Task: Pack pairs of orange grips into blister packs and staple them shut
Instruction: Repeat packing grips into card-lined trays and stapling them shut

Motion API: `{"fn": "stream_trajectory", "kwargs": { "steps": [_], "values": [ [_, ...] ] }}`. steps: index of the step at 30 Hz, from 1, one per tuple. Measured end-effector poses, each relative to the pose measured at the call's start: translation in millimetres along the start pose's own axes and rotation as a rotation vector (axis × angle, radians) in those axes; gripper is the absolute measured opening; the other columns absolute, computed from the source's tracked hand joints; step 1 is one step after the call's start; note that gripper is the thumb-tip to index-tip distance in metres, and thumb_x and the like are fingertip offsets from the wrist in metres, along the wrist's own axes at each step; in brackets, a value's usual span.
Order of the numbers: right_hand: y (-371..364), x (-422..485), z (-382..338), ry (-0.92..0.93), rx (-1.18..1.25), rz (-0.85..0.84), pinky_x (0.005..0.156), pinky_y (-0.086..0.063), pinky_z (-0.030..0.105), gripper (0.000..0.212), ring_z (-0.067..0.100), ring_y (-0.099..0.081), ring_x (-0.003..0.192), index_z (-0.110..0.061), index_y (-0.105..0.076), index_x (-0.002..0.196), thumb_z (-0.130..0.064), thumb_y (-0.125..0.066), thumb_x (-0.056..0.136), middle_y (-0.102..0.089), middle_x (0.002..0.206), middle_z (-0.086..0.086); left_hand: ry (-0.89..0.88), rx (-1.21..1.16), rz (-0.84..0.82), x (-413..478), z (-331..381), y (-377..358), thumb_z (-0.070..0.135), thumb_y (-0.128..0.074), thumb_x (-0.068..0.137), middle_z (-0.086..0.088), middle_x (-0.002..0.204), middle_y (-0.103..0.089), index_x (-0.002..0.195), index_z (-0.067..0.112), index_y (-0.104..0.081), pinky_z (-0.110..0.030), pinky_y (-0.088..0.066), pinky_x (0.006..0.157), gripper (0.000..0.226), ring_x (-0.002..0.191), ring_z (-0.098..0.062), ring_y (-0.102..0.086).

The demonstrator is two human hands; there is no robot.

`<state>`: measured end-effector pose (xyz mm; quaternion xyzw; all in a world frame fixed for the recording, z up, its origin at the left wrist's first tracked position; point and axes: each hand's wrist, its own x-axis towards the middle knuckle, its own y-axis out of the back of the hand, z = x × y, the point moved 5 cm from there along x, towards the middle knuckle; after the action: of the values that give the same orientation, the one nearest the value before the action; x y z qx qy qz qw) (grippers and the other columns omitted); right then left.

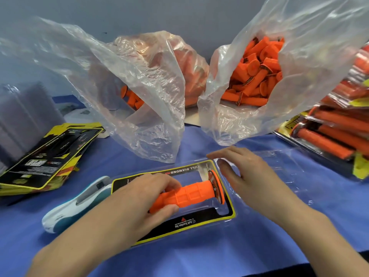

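An open clear blister pack (201,221) with a black and yellow card insert lies in front of me on the blue cloth. My left hand (143,198) pinches an orange grip (191,194) by its narrow end, holding it across the pack's cavity with the flange to the right. My right hand (241,172) hovers over the pack's clear lid half (279,166), fingers loosely bent, touching the fold between the halves. A white and teal stapler (73,206) lies left of the pack, partly under its edge.
Two clear plastic bags of loose orange grips stand behind, one at centre left (143,92), one at right (253,76). Finished packs (335,134) pile at far right. Card inserts (50,156) and a stack of clear blisters (22,116) lie at left.
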<state>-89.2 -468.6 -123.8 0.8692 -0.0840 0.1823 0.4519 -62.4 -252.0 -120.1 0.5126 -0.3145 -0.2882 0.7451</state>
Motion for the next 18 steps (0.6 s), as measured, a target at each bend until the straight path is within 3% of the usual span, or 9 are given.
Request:
{"fn": "stream_trajectory", "kwargs": {
  "steps": [4,14,18],
  "values": [
    [-9,-1,-3,0.066,-0.146,-0.103,0.096,-0.042,0.038,0.025,0.02,-0.057,0.11,-0.024,-0.069,0.116,-0.014,-0.052,0.101,-0.066,0.115,-0.008,-0.017,-0.004,-0.035,0,-2,-8,0.067,-0.037,0.085,0.042,0.116,-0.042,0.116,0.055,-0.037,0.001,-0.026,0.089,0.033,0.109,0.018,-0.04],
    [-11,-1,-2,0.055,-0.208,-0.183,0.092,-0.041,0.036,0.029,0.022,-0.056,0.105,-0.028,-0.067,0.112,-0.011,-0.048,0.098,-0.065,0.111,-0.007,-0.048,0.003,-0.028,1,3,-9,0.062,-0.045,0.086,0.035,0.108,-0.048,0.112,0.046,-0.048,-0.008,-0.031,0.091,0.031,0.11,0.01,-0.042],
    [-15,-2,-3,0.065,-0.228,-0.217,0.097,-0.038,0.033,0.032,0.018,-0.053,0.111,-0.032,-0.064,0.122,-0.016,-0.05,0.098,-0.063,0.116,-0.012,-0.034,-0.002,-0.014,1,5,-12,0.062,-0.047,0.085,0.034,0.105,-0.046,0.11,0.044,-0.051,-0.007,-0.03,0.091,0.031,0.107,0.01,-0.04]
  ]
}}
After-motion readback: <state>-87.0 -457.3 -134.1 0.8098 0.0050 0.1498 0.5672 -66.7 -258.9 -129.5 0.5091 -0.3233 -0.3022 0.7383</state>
